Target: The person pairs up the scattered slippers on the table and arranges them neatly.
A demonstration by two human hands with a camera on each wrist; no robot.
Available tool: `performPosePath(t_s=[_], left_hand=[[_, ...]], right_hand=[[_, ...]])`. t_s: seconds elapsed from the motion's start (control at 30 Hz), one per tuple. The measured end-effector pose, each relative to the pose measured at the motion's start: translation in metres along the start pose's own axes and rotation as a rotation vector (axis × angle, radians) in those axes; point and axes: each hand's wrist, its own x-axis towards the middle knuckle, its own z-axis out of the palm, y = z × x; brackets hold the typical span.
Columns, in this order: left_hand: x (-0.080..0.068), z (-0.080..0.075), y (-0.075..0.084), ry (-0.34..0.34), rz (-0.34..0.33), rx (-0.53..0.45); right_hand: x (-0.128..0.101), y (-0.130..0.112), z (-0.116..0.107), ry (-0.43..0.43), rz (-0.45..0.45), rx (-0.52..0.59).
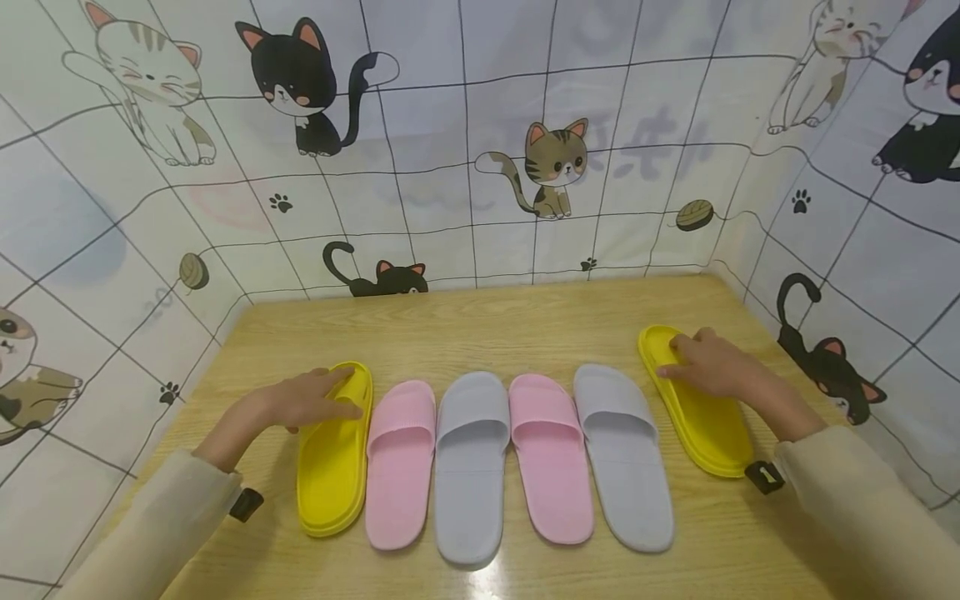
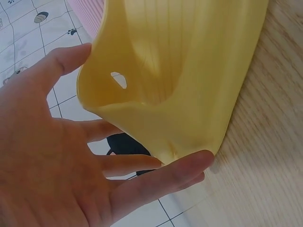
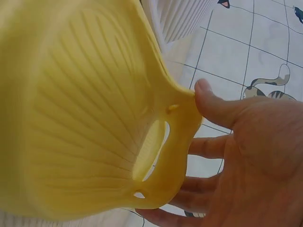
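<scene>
At the left end of a row of slippers lies a yellow slipper [image 1: 333, 479]. My left hand [image 1: 300, 402] grips its strap end from above; in the left wrist view, thumb and fingers [image 2: 165, 175] span the yellow strap [image 2: 156, 118] from opposite edges. My right hand [image 1: 708, 362] holds another yellow slipper [image 1: 716, 433] at the right end, toe angled to the far left. The right wrist view has the thumb [image 3: 213, 104] on one edge of the strap [image 3: 94, 118], fingertips at the other. Both soles' undersides are hidden.
Between the yellow pair stand a pink slipper [image 1: 397, 492], a grey slipper [image 1: 468, 492], a second pink slipper [image 1: 555, 492] and a second grey slipper [image 1: 633, 492], side by side on the wooden table [image 1: 480, 333]. A cat-patterned wall covering [image 1: 435, 200] encloses the back and sides.
</scene>
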Motion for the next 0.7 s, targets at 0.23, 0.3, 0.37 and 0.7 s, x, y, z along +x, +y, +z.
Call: performPosePath(t_s=[0.23,0.3,0.37,0.7], left_hand=[[0.003,0.002,-0.002,0.003,-0.008,-0.027],[0.004,0.002,-0.002,0.004,-0.004,-0.026],[0.004,0.002,-0.001,0.006,0.001,-0.022],[0.005,0.003,-0.003,0.029,0.025,-0.019]], right_hand=[[0.008,0.002,-0.002,0.016,0.079,-0.033],[0.01,0.005,-0.002,0.019,0.087,-0.013],[0.013,0.006,-0.002,0.028,0.089,0.01],[0.024,0.01,-0.001,0.078,0.085,0.042]])
